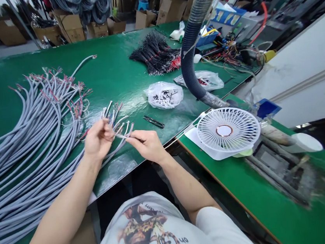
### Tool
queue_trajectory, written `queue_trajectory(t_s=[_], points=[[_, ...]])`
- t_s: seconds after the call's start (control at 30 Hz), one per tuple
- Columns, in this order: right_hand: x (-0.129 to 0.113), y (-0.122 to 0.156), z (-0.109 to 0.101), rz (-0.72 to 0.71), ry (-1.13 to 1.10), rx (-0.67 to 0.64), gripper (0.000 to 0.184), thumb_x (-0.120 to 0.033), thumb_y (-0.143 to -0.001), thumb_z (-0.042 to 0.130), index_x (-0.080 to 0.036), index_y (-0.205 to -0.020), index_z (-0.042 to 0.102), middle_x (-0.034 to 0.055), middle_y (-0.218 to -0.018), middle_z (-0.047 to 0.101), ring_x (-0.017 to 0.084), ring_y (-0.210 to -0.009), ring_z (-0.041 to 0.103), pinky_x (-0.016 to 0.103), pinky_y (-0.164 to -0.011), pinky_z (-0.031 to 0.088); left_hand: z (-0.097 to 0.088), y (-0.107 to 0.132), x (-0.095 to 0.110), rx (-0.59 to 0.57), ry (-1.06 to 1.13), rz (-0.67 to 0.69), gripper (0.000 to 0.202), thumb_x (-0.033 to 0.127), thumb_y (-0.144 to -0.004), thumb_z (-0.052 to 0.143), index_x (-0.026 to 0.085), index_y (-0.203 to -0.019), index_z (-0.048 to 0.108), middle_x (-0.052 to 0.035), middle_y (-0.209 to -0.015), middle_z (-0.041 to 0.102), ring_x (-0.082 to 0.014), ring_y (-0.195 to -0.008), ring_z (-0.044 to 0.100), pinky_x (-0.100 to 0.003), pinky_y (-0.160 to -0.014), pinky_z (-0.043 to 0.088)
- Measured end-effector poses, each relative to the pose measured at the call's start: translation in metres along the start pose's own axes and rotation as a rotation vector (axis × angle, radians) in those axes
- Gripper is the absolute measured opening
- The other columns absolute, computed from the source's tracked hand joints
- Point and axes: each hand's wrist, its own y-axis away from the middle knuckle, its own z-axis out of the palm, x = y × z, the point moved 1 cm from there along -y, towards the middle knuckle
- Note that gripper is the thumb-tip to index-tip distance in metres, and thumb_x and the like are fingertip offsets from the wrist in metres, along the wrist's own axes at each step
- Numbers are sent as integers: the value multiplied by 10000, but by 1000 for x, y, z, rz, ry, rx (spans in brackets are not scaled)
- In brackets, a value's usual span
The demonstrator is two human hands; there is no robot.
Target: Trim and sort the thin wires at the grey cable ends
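My left hand (99, 139) is closed, its thumb and fingers pinched at the stripped end of a grey cable. My right hand (147, 144) grips the same grey cable (124, 136) just to the right, with the thumb on top. Other cable ends with loose thin wires (114, 111) fan out on the table just beyond my hands. To my left lies a large bundle of grey cables (37, 152), many with red and white wires showing at their ends. A pair of small black thread snips (153, 122) rests beyond my right hand.
Clear plastic bags (165, 95) of small parts lie ahead, near a bundle of black wires (156, 54). A ribbed hose (190, 56) comes down at the right, beside a white fan (228, 129). The green table's front edge (138, 166) runs below my hands.
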Motion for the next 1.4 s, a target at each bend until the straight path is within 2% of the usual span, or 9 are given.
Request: queue_trajectory(t_s=[0.1,0.17,0.3,0.53,0.7,0.93,1.13,1.27,1.4], points=[[1,-1,-3,3,32,15,328,-343,-888,543,-168,-611,564,-22,-563,474,88,-530,397,228,-568,332,1,-1,4,-39,-141,28,265,300,-603,827,153,-771,685,16,-658,638,-64,-540,567,-173,-520,479],[2,-4,-4,-6,57,26,301,-326,-885,542,-174,-627,571,-15,-584,504,95,-546,430,228,-577,338,3,3,-3,-180,-367,-105,389,236,-565,851,147,-908,691,-29,-771,688,-105,-596,621,-209,-554,513],[-3,-14,-12,-55,97,-49,231,-289,-901,489,-198,-727,611,10,-677,587,125,-631,511,233,-632,374,4,10,-15,-347,-570,-218,341,259,-661,797,123,-953,686,-21,-590,640,-59,-392,486,-150,-370,343],[-4,-25,-37,-125,134,-95,259,-320,-920,475,-202,-732,607,12,-700,583,127,-649,515,247,-664,382,4,11,-4,-299,-426,-106,267,306,-648,797,120,-818,711,-2,-486,575,-34,-332,394,-136,-334,245],[7,-24,-41,-64,133,-45,306,-374,-906,500,-195,-674,589,-6,-626,539,114,-596,477,246,-626,368,3,9,-8,-276,-382,-125,269,313,-637,804,122,-779,679,8,-479,566,-51,-336,429,-152,-350,310],[15,-19,-42,25,76,-20,297,-359,-874,530,-178,-644,576,-16,-569,517,105,-568,452,236,-577,347,1,7,-8,-255,-354,-142,279,316,-643,806,117,-792,679,16,-481,551,-26,-336,383,-138,-349,240],[42,-3,-60,203,74,170,325,-359,-835,564,-172,-578,497,-45,-508,413,82,-506,355,235,-532,305,0,1,20,-173,-83,51,210,278,-656,800,172,-780,667,66,-478,494,-13,-345,329,-138,-354,277],[52,-1,-49,184,137,100,365,-397,-844,564,-168,-566,503,-45,-522,396,80,-517,344,233,-542,306,1,3,11,-191,-162,-52,241,296,-641,801,155,-746,635,42,-517,543,-35,-355,391,-156,-360,320],[53,-5,-35,123,251,29,400,-395,-871,545,-157,-550,564,22,-691,568,97,-604,476,246,-614,371,2,7,-1,-227,-200,-94,264,299,-650,792,138,-786,634,23,-543,581,-46,-360,429,-158,-361,329]])
